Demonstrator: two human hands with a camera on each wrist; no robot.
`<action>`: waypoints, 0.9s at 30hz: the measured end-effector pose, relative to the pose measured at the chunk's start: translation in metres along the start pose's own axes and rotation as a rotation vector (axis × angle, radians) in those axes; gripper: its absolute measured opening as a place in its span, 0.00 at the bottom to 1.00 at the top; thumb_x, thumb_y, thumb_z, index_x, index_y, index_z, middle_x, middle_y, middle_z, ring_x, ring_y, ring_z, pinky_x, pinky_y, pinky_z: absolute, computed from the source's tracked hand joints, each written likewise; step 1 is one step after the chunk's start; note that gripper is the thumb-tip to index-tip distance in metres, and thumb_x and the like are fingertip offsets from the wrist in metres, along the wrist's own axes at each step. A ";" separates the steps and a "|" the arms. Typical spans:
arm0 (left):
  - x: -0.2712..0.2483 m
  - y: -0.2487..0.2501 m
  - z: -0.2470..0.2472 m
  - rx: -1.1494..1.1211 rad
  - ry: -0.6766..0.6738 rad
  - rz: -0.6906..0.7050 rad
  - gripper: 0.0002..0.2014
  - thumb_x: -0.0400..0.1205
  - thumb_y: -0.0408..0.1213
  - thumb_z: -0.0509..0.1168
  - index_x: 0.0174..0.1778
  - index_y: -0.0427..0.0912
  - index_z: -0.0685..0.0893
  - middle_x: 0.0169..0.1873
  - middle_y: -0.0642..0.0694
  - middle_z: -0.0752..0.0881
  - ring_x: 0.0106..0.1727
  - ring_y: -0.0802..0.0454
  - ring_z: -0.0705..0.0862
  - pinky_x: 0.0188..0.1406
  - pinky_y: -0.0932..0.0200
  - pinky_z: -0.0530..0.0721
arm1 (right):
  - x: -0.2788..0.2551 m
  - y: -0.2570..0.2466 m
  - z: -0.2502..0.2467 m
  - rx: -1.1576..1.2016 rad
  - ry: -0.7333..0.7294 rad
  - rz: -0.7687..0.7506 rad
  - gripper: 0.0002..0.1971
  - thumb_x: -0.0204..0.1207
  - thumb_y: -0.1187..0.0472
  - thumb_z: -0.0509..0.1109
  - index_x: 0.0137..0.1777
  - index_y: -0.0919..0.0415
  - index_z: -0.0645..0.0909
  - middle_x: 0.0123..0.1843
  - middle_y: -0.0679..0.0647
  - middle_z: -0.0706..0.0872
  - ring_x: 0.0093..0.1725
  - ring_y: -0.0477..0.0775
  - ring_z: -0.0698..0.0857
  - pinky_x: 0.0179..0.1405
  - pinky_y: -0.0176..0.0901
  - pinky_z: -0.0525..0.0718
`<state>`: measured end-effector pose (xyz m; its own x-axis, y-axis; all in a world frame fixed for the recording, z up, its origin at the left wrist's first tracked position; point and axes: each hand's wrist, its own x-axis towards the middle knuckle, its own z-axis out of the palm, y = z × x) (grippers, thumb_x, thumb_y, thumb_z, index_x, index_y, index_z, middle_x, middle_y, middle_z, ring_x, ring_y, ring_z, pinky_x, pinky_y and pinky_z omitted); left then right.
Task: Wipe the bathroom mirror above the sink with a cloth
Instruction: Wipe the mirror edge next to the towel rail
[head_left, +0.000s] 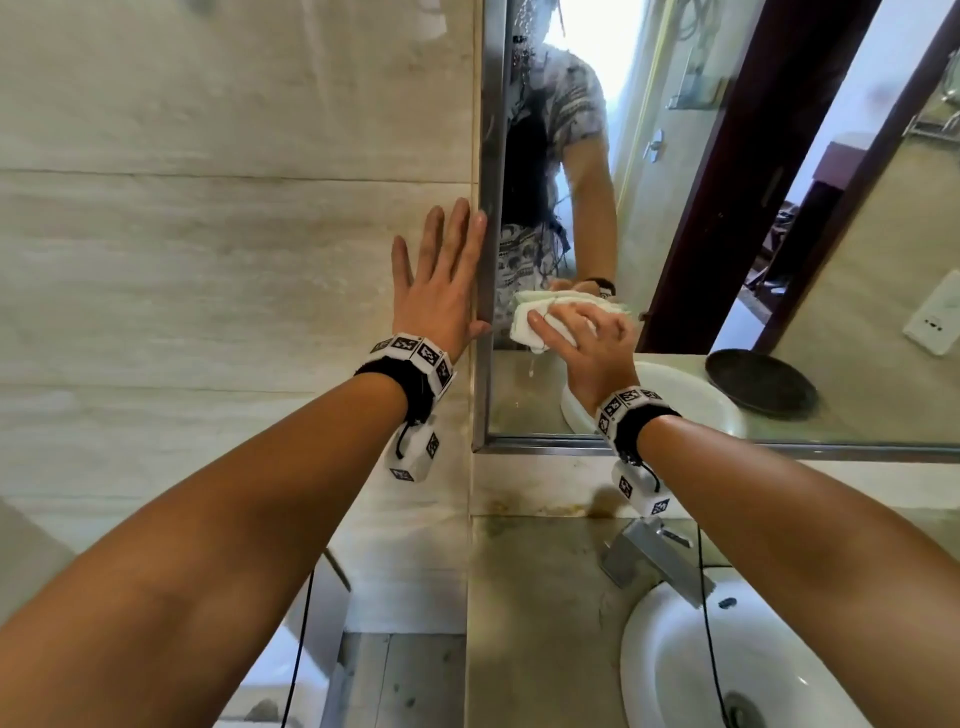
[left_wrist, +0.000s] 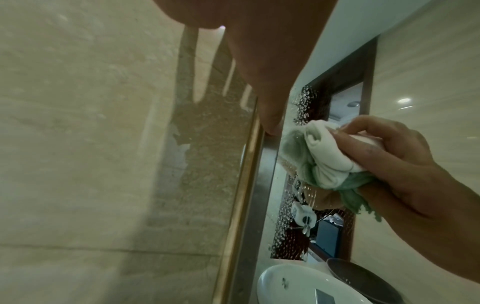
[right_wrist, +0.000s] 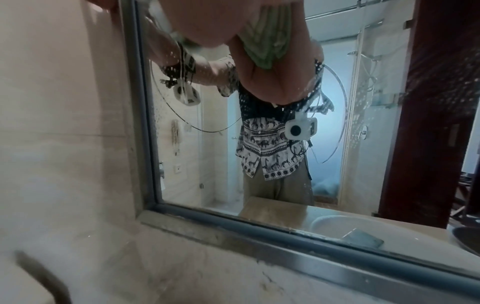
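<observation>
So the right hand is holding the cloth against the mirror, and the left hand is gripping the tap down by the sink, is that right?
Not quite. The left hand is not on the tap; it lies flat and open on the wall beside the mirror, as the head view shows. The rest is right: the right hand holds the cloth against the mirror.

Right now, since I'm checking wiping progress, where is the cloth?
In the head view the cloth is bunched in the right hand, pressed on the mirror near its lower left corner, just right of the frame where the left hand rests.
</observation>
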<state>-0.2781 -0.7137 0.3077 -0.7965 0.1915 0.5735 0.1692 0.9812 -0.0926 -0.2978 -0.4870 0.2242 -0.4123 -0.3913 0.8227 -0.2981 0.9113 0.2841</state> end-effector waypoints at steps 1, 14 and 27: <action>-0.004 0.000 0.001 -0.009 -0.001 -0.012 0.65 0.67 0.57 0.79 0.87 0.46 0.38 0.87 0.44 0.39 0.87 0.40 0.40 0.82 0.28 0.48 | -0.004 -0.001 -0.001 0.012 -0.017 -0.015 0.22 0.85 0.59 0.52 0.74 0.42 0.74 0.70 0.46 0.81 0.68 0.58 0.73 0.60 0.58 0.70; -0.033 0.013 0.028 -0.002 -0.132 -0.036 0.70 0.64 0.58 0.81 0.85 0.48 0.32 0.86 0.45 0.35 0.87 0.40 0.37 0.81 0.26 0.50 | 0.064 0.004 -0.053 0.276 -0.067 0.189 0.29 0.73 0.62 0.66 0.76 0.48 0.71 0.72 0.54 0.74 0.68 0.62 0.67 0.61 0.58 0.73; -0.028 0.008 0.049 0.009 -0.065 0.004 0.64 0.69 0.60 0.76 0.85 0.47 0.34 0.87 0.46 0.40 0.87 0.39 0.40 0.78 0.22 0.50 | -0.011 -0.050 0.025 0.268 -0.051 0.040 0.28 0.77 0.53 0.62 0.78 0.52 0.70 0.77 0.47 0.66 0.68 0.61 0.71 0.60 0.59 0.72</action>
<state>-0.2827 -0.7104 0.2506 -0.8321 0.1966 0.5186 0.1679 0.9805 -0.1023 -0.3000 -0.5318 0.1886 -0.4694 -0.3684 0.8025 -0.4952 0.8623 0.1061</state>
